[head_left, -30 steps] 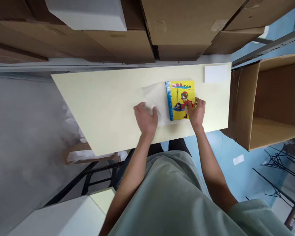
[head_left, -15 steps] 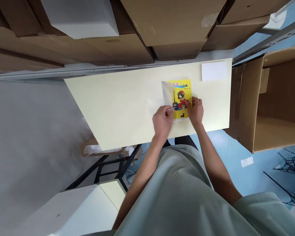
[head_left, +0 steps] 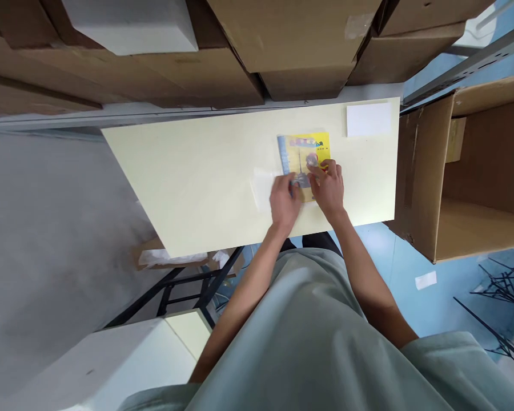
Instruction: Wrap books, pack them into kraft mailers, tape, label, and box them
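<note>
A yellow picture book with a cartoon figure on its cover lies on the cream tabletop. Translucent plastic film covers the left and middle of the book, dulling its print, and its loose part spreads left over the table. At the book's lower left, my left hand rests with thumb and forefinger apart, touching the film. The fingers of my right hand are bent over the book's right half, thumb and forefinger closed at the film's edge.
A white rectangular pad or box lies at the table's far right. Cardboard boxes line the back. To the right stands a large open carton. A black metal frame is below left.
The film's raised flap has come down rightward across the cover. My right hand has shifted from the book's right edge inward onto the film; my left hand has loosened its pinch.
</note>
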The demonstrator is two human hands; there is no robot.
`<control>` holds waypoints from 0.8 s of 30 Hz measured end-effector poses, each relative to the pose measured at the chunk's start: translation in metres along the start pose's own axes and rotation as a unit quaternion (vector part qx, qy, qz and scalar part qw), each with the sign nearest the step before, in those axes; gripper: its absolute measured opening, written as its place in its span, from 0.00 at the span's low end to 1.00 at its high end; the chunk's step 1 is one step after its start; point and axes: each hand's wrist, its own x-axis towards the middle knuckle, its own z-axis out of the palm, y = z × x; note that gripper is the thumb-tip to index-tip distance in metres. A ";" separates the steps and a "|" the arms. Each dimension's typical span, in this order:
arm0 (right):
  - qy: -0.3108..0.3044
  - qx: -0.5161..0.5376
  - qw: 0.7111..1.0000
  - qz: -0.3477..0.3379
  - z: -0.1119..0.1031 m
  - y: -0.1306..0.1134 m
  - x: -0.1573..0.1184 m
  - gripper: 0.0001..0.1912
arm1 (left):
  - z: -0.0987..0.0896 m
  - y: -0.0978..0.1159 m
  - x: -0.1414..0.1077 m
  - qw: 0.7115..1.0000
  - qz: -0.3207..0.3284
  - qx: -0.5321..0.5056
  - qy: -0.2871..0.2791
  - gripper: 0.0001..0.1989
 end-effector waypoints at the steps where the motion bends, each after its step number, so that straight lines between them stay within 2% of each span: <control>1: 0.014 -0.007 1.000 0.020 0.003 0.001 -0.001 0.13 | -0.005 -0.003 0.001 0.999 -0.032 0.010 0.033 0.12; 3: 0.039 -0.008 0.998 0.056 0.009 0.004 -0.002 0.13 | -0.009 -0.007 0.007 0.994 -0.089 0.019 0.058 0.14; 6: 0.055 0.012 0.995 0.082 0.014 0.011 -0.003 0.17 | -0.009 -0.007 0.020 0.989 -0.145 0.007 0.031 0.10; 8: 0.059 0.024 0.994 0.084 0.014 0.018 -0.002 0.19 | -0.008 -0.002 0.027 0.988 -0.153 0.000 0.013 0.08; 11: 0.064 0.048 0.994 0.073 0.012 0.028 0.001 0.17 | -0.011 0.012 0.027 0.996 -0.087 0.018 0.021 0.08; 15: 0.082 0.079 0.992 0.046 0.010 0.036 0.002 0.16 | -0.011 0.028 0.015 0.998 0.001 0.029 0.061 0.17; 17: 0.091 0.078 0.992 0.038 0.008 0.036 0.001 0.16 | -0.007 0.029 0.013 0.999 0.011 -0.016 0.048 0.17; 20: 0.077 0.093 0.992 0.032 -0.004 0.028 -0.003 0.13 | -0.007 0.023 0.013 0.989 0.002 -0.150 0.001 0.15; 22: 0.072 0.118 0.990 0.035 -0.015 0.013 -0.010 0.14 | -0.019 0.013 0.012 0.970 -0.002 -0.242 -0.031 0.12; 24: 0.068 0.141 0.987 0.030 -0.023 -0.012 -0.018 0.19 | -0.043 -0.001 0.006 0.952 -0.006 -0.302 -0.049 0.12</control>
